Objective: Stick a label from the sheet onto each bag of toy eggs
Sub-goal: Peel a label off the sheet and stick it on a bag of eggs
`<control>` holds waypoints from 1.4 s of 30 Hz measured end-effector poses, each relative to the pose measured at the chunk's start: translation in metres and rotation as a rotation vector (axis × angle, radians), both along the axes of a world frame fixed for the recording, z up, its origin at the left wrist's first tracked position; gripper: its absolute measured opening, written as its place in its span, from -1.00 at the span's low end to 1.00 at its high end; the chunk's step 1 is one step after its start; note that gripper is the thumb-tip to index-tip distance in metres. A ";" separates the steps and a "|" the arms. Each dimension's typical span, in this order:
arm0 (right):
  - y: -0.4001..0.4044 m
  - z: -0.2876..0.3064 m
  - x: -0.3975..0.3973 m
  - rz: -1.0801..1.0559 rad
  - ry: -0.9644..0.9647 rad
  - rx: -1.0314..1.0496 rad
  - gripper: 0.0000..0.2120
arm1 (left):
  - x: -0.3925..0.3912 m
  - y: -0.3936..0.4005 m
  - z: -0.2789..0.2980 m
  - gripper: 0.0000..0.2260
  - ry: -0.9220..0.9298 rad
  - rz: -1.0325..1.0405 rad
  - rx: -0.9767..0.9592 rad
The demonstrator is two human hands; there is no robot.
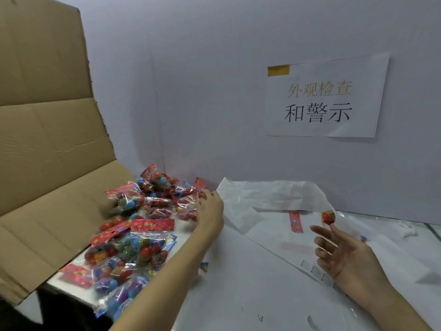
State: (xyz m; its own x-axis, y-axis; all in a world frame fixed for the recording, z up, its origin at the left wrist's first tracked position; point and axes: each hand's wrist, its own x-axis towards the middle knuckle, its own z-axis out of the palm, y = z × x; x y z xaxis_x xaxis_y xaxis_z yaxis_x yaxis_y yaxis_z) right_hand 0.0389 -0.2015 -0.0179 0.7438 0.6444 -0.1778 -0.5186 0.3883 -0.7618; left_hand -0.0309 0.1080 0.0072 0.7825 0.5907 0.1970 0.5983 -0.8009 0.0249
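At your far left a creased brown corrugated box (47, 139) lies open, its flaps bent up and out. Spilling from it across the white table (226, 295) is a heap of bags (143, 223): crinkly clear plastic, each topped with a flat red printed header card and stuffed with glossy round toy eggs in red, blue and purple; they overlap too much for you to count them. Your left hand (211, 211) reaches forward with the forearm stretched over the heap, fingers curled into the bags at the pile's right edge; whether they actually pinch one you cannot tell. Right of it lies a large wrinkled sheet of thin white paper (262, 199), with one red strip (296, 222) on it. Your right hand (338, 254) is raised palm-left, fingers spread and loosely bent, holding nothing; a blurred bag with a red egg (328, 217) sits just beyond its fingertips. Under that hand is the label sheet (312, 271), small printed rectangles in a row. One paper sign (327, 96) hangs on the grey wall.
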 end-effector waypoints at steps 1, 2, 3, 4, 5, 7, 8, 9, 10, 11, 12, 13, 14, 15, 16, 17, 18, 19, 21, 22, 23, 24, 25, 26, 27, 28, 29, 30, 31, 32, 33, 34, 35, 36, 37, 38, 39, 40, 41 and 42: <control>0.001 0.000 0.000 0.002 0.001 0.000 -0.60 | 0.001 -0.009 0.004 -0.51 -0.052 -0.045 -0.026; 0.001 0.000 0.000 0.005 0.004 0.007 -0.60 | 0.003 -0.021 0.008 -0.49 -0.107 -0.087 -0.052; 0.000 0.000 0.001 0.008 0.005 0.021 -0.58 | 0.005 -0.034 0.011 -0.47 -0.174 -0.131 -0.073; -0.001 0.000 0.002 0.021 0.010 0.038 -0.57 | 0.006 -0.048 0.012 -0.45 -0.251 -0.182 -0.089; -0.002 0.001 0.002 0.040 0.018 0.053 -0.57 | 0.008 -0.062 0.013 -0.42 -0.344 -0.244 -0.113; -0.003 0.003 0.001 0.112 0.029 0.076 -0.58 | 0.009 -0.090 0.011 -0.38 -0.558 -0.369 -0.185; -0.002 0.005 -0.001 0.140 0.023 0.076 -0.58 | 0.009 -0.103 0.009 -0.41 -0.654 -0.427 -0.220; -0.002 0.005 -0.002 0.147 0.003 0.070 -0.57 | 0.009 -0.113 0.005 -0.45 -0.733 -0.483 -0.258; -0.001 0.004 -0.003 0.136 -0.027 0.060 -0.54 | 0.008 -0.121 0.000 -0.50 -0.805 -0.537 -0.305; 0.001 0.002 -0.004 0.112 -0.059 0.048 -0.53 | 0.006 -0.127 -0.005 -0.54 -0.875 -0.590 -0.355; 0.002 -0.001 -0.003 0.084 -0.089 0.046 -0.54 | 0.004 -0.131 -0.009 -0.57 -0.947 -0.635 -0.396; 0.002 -0.005 -0.002 0.060 -0.118 0.049 -0.56 | 0.001 -0.134 -0.013 -0.59 -1.022 -0.669 -0.427; 0.002 -0.007 -0.001 0.043 -0.145 0.045 -0.57 | -0.001 -0.135 -0.015 -0.60 -1.096 -0.689 -0.458; 0.002 -0.009 0.000 0.039 -0.171 0.033 -0.57 | -0.004 -0.135 -0.016 -0.62 -1.162 -0.697 -0.506; 0.003 -0.011 0.001 0.048 -0.196 0.019 -0.56 | -0.007 -0.136 -0.015 -0.63 -1.217 -0.695 -0.567; 0.003 -0.013 0.001 0.058 -0.220 0.006 -0.57 | -0.010 -0.135 -0.014 -0.62 -1.258 -0.683 -0.633; 0.004 -0.015 0.000 0.062 -0.241 -0.009 -0.57 | -0.013 -0.135 -0.011 -0.60 -1.286 -0.661 -0.711; 0.005 -0.016 0.000 0.060 -0.257 -0.028 -0.57 | -0.015 -0.134 -0.008 -0.57 -1.311 -0.636 -0.808; 0.008 -0.017 -0.002 0.057 -0.261 -0.047 -0.53 | -0.017 -0.131 -0.003 -0.53 -1.387 -0.603 -1.033; 0.008 -0.017 -0.002 0.061 -0.252 -0.041 -0.49 | -0.018 -0.128 -0.001 -0.53 -1.432 -0.586 -1.138; 0.008 -0.017 -0.002 0.064 -0.247 -0.035 -0.45 | -0.018 -0.126 0.001 -0.53 -1.470 -0.563 -1.243; 0.008 -0.016 -0.002 0.069 -0.252 -0.030 -0.44 | -0.017 -0.122 0.003 -0.53 -1.496 -0.536 -1.357; 0.007 -0.015 -0.001 0.077 -0.269 -0.035 -0.45 | -0.016 -0.119 0.004 -0.53 -1.503 -0.500 -1.481; 0.007 -0.014 -0.001 0.088 -0.296 -0.054 -0.48 | -0.014 -0.116 0.005 -0.54 -1.490 -0.465 -1.606; 0.007 -0.012 -0.002 0.102 -0.328 -0.075 -0.53 | -0.013 -0.115 0.005 -0.55 -1.462 -0.434 -1.713; 0.008 -0.010 -0.003 0.117 -0.356 -0.090 -0.57 | -0.012 -0.115 0.005 -0.55 -1.425 -0.412 -1.799; 0.009 -0.009 -0.004 0.121 -0.376 -0.096 -0.58 | -0.011 -0.116 0.006 -0.55 -1.381 -0.394 -1.867; 0.010 -0.009 -0.005 0.114 -0.387 -0.096 -0.56 | -0.011 -0.119 0.006 -0.54 -1.334 -0.387 -1.918; 0.012 -0.008 -0.006 0.100 -0.389 -0.090 -0.51 | -0.011 -0.121 0.006 -0.53 -1.289 -0.388 -1.952; 0.013 -0.007 -0.007 0.081 -0.388 -0.079 -0.46 | -0.011 -0.122 0.006 -0.51 -1.251 -0.397 -1.985; 0.014 -0.007 -0.007 0.055 -0.394 -0.075 -0.41 | -0.011 -0.122 0.005 -0.50 -1.214 -0.408 -2.032; 0.014 -0.006 -0.008 0.021 -0.417 -0.085 -0.37 | -0.010 -0.121 0.003 -0.49 -1.172 -0.421 -2.101; 0.013 -0.005 -0.008 -0.007 -0.449 -0.104 -0.36 | -0.010 -0.121 0.002 -0.49 -1.129 -0.439 -2.153; 0.012 -0.004 -0.009 -0.016 -0.472 -0.116 -0.37 | -0.010 -0.121 0.001 -0.50 -1.095 -0.444 -2.147; 0.010 -0.001 -0.009 -0.006 -0.474 -0.113 -0.39 | -0.009 -0.121 -0.001 -0.50 -1.075 -0.435 -2.080; 0.009 0.000 -0.009 0.012 -0.466 -0.104 -0.43 | -0.008 -0.121 -0.002 -0.52 -1.061 -0.422 -1.984; 0.008 0.002 -0.010 0.021 -0.465 -0.105 -0.48 | -0.006 -0.122 -0.004 -0.56 -1.048 -0.414 -1.876; 0.008 0.003 -0.010 0.013 -0.474 -0.112 -0.54 | -0.005 -0.123 -0.005 -0.63 -1.035 -0.412 -1.770; 0.007 0.004 -0.010 -0.012 -0.487 -0.116 -0.61 | -0.004 -0.125 -0.007 -0.74 -1.013 -0.405 -1.671; 0.007 0.004 -0.010 -0.044 -0.504 -0.119 -0.67 | -0.004 -0.127 -0.008 -0.82 -0.977 -0.403 -1.601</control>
State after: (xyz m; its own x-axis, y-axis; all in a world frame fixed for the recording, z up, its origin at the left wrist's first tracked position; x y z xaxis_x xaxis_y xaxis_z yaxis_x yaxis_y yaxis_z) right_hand 0.0292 -0.1949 -0.0136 0.7818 0.6078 0.1392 -0.0612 0.2970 -0.9529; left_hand -0.0350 -0.0186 -0.0007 0.8694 0.4782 0.1245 -0.2655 0.2396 0.9339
